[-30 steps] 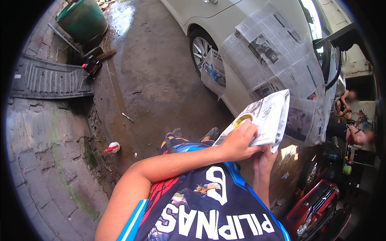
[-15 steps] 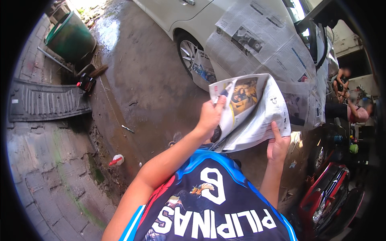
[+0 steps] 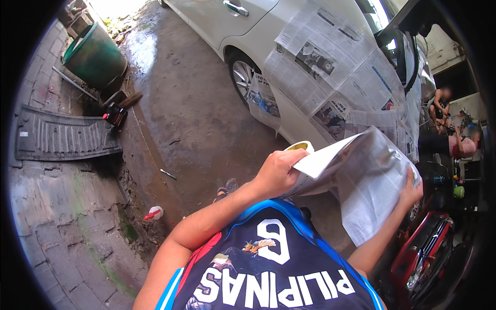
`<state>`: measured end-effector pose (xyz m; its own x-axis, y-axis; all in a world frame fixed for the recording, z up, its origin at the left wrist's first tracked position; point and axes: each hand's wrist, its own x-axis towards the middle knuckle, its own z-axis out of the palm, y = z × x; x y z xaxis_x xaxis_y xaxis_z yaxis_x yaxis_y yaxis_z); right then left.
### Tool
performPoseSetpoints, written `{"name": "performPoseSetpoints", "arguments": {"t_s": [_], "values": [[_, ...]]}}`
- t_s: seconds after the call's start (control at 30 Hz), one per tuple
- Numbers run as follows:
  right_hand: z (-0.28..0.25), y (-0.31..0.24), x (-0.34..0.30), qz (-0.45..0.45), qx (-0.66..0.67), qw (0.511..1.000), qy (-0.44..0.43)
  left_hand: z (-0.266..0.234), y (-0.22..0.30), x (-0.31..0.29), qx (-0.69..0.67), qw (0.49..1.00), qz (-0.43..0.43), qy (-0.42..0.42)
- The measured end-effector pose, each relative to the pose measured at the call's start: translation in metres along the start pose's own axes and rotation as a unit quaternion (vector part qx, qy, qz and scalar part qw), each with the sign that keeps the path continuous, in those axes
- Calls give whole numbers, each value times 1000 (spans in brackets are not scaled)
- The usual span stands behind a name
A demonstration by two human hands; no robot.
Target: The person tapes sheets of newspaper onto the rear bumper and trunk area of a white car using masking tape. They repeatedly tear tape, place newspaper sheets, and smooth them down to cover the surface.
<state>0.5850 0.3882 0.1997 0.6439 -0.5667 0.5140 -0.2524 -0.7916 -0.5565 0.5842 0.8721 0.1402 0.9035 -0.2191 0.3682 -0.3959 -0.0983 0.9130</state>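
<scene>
My left hand (image 3: 279, 170) is closed on the left edge of a newspaper sheet (image 3: 373, 188), with a roll of tape (image 3: 301, 146) held at the same fingers. My right hand (image 3: 411, 191) grips the sheet's far right edge, thumb up. Between the hands the paper sags and folds in front of my chest. Ahead stands a white car (image 3: 253, 36), its side and front covered by taped newspaper sheets (image 3: 343, 62). Another piece of newspaper (image 3: 263, 98) hangs beside its wheel (image 3: 242, 74).
On the left are a green bin (image 3: 96, 61), a black ribbed mat (image 3: 67, 135), a dark bottle with a red cap (image 3: 114, 117) and a broom (image 3: 132, 99). A white bottle with a red tip (image 3: 155, 212) lies nearer. At right are a red vehicle part (image 3: 421, 253) and two people (image 3: 440, 109).
My right hand has moved right and down, drawing the newspaper open and wider. My left hand has shifted slightly right and down, and the tape roll now shows at its fingers.
</scene>
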Motion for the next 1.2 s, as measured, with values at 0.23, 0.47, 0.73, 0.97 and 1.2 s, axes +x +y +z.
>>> {"name": "performPoseSetpoints", "arguments": {"t_s": [0.23, 0.47, 0.73, 0.97, 1.2], "values": [[-55, 98, 17, 36, 2, 999, -41, -5, 39, -8, 20, 989, 120, -82], [-89, 162, 9, 168, 238, 953, -78, 4, 47, -21, 1, 990, 124, -63], [-99, 158, 43, 130, 254, 954, -95, 11, 45, -39, -74, 993, 84, -38], [-95, 95, 63, -14, 125, 991, -52, 6, 38, -48, -127, 989, 45, 61], [-79, 0, 39, -260, -125, 958, 5, -12, 20, -54, -119, 981, -61, 140]]}}
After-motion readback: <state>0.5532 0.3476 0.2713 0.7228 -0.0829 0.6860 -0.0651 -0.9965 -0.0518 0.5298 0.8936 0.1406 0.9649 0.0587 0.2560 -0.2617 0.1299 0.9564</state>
